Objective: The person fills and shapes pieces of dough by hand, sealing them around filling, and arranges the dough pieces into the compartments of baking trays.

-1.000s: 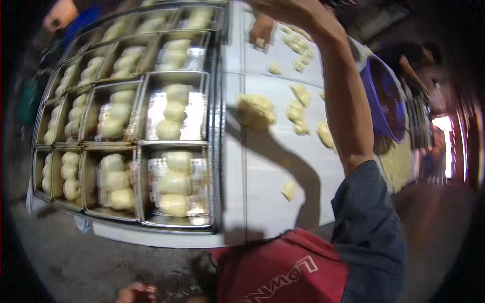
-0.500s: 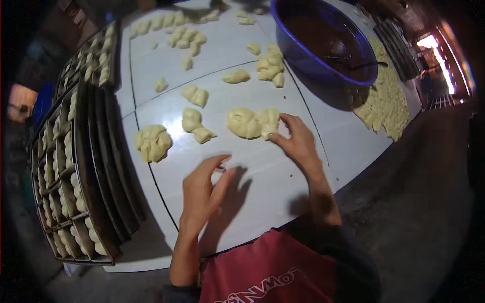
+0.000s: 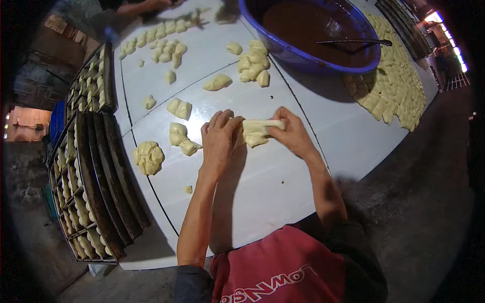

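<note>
A pale yellow piece of dough stretches between my hands over the white tabletop. My right hand pinches its right end, drawn out into a narrow strip. Curled over its left end is my left hand, which hides that part. Left of my left hand lie a two-lobed dough piece and a round, folded dough lump. A tiny dough scrap sits nearer to me. Beyond my hands are a single dough piece and a dough cluster.
A blue basin of brown liquid, with a dark-handled utensil in it, stands at the far right. Flattened dough pieces spread beside it. Divided trays of dough balls line the left edge. Another person's arm reaches in at the far side.
My left hand has moved from open air onto the dough's left end. My right hand has pulled the other end into a strip. A small scrap now shows on the table.
</note>
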Motion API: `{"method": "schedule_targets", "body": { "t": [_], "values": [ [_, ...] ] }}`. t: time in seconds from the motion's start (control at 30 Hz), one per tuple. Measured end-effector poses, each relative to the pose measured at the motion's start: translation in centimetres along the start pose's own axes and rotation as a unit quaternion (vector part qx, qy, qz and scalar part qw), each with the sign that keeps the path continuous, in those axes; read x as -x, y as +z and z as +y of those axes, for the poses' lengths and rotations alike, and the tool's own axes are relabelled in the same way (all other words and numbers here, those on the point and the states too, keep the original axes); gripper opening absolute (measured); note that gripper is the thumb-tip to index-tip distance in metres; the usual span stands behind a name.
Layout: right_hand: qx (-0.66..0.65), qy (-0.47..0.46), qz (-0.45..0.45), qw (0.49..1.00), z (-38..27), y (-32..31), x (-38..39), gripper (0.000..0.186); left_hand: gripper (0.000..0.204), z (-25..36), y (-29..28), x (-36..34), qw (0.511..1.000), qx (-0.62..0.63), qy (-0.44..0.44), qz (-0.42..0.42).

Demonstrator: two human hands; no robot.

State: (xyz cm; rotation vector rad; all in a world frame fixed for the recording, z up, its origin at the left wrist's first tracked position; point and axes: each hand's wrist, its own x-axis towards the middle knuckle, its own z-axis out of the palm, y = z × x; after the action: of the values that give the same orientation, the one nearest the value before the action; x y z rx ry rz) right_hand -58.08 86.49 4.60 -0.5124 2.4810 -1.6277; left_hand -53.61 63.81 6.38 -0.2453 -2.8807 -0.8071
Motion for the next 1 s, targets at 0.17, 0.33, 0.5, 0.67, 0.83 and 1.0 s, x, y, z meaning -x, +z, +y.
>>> {"method": "schedule_targets", "body": {
  "t": [0.17,0.33,0.5,0.67,0.83,1.0],
  "values": [
    [-0.390,0.193,0.113,0.893,-1.7,-0.8,2.0,0.026,0.039,0.8,0.2,-0.1,1.000,-0.006,0.007,-0.004],
    [-0.389,0.194,0.009,0.901,-1.5,-1.0,1.7,0.027,0.039,3.2,1.9,-1.3,0.992,0.063,0.109,-0.023],
    [-0.415,0.165,0.147,0.883,-0.7,-4.2,3.8,0.026,0.022,1.6,3.4,-1.2,0.995,0.064,0.064,-0.048],
    [-0.454,0.134,0.187,0.861,-4.1,-8.6,6.7,0.041,0.040,3.1,2.2,-1.0,0.996,0.058,0.057,-0.025],
    [-0.420,0.180,0.098,0.884,-4.8,-5.5,7.6,0.034,0.060,8.9,-0.5,-0.5,0.951,0.298,0.004,-0.083],
    [-0.313,0.155,0.085,0.933,-5.3,-4.2,8.4,0.024,0.031,9.8,0.0,0.7,0.865,0.460,-0.121,-0.161]
  ]
}}
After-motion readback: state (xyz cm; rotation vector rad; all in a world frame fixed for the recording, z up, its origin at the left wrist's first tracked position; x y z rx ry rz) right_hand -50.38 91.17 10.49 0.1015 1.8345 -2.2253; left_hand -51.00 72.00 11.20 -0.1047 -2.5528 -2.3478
